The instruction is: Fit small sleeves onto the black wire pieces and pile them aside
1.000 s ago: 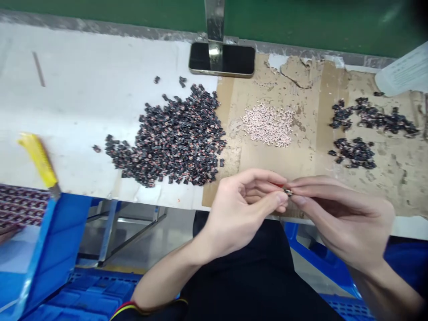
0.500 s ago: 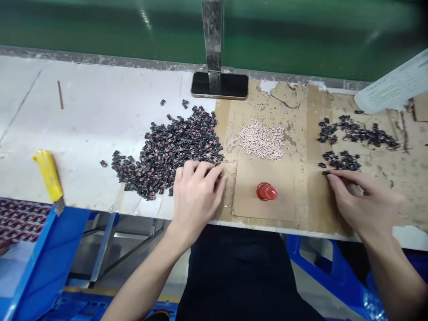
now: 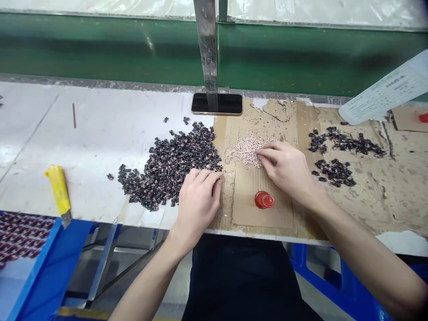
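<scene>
My left hand [image 3: 199, 203] rests at the right edge of a large pile of small black parts [image 3: 174, 160], its fingers curled and the thumb near the index finger. What sits between those fingertips is hidden. My right hand [image 3: 284, 165] reaches over a heap of tiny pale pink pieces [image 3: 249, 149], thumb and index finger pinched at its right side; any piece in the pinch is too small to make out. Below the heap, a small red dish [image 3: 264, 199] with glossy red content lies on a cardboard piece [image 3: 245, 216]. Two groups of glossy black parts [image 3: 336, 172] lie to the right.
A phone [image 3: 217, 103] lies by a metal post [image 3: 207, 53] at the table's back. A yellow utility knife [image 3: 58, 189] lies at the left front edge. A white translucent bottle [image 3: 384, 91] leans in at right. A blue tray [image 3: 36, 272] sits lower left.
My right hand has moved left from the right-hand black parts to the pale pieces, letting go of a small black part there. My left hand stays by the pile. The view has tilted up slightly.
</scene>
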A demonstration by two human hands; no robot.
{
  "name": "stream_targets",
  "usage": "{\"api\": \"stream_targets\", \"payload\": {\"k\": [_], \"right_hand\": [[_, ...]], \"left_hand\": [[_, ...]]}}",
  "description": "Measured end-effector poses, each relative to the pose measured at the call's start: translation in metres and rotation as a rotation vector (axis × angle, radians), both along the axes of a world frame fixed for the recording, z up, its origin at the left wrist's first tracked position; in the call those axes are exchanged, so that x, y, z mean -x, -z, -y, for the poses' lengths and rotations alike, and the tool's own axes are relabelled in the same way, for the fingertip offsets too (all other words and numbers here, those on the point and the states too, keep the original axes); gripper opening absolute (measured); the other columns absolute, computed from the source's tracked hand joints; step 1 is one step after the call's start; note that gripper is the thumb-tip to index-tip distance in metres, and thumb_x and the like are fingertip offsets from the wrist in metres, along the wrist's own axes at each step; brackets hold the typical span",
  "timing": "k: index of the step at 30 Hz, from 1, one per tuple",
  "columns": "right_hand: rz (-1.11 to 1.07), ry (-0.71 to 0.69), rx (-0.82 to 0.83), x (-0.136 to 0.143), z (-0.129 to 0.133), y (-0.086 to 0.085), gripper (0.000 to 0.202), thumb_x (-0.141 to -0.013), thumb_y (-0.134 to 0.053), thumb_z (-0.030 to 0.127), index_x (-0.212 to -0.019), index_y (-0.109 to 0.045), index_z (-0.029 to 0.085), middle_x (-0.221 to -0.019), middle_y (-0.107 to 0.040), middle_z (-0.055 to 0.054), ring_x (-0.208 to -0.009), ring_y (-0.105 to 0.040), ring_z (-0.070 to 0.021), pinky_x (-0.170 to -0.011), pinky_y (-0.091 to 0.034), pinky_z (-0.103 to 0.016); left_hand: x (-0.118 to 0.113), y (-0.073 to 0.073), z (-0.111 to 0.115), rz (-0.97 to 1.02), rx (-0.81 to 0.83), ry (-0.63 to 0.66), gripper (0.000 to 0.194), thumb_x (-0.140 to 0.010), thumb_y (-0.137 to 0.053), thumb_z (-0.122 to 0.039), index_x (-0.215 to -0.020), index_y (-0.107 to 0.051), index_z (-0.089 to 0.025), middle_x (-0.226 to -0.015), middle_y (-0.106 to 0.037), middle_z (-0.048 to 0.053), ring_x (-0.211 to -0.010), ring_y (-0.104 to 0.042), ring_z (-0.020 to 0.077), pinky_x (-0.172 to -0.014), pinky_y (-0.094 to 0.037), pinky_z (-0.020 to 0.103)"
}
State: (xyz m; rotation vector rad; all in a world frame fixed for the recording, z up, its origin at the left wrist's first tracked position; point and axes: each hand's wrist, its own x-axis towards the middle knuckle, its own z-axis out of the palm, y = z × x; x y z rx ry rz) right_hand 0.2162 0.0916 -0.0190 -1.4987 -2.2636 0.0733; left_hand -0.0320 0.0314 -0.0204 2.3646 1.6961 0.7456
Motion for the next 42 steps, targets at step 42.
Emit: {"api": "stream_targets", "payload": {"k": [42], "right_hand": [[-1.133, 0.072, 0.626, -0.01, 0.07, -0.057, 0.027, -0.068, -0.098, 0.017, -0.09, -0.084, 0.026, -0.091, -0.085, -0.002, -0.077, -0.083, -0.0187, -0.074, -0.072, -0.024]], "left_hand": [[-0.052, -0.05, 0.009, 0.683, 0.146, 0.326, 0.01, -0.098, -0.069, -0.013, -0.099, -0.077, -0.018, -0.093, -0.081, 0.004, -0.079, -0.074, 0.0134, -0.073, -0.062, 0.025]]}}
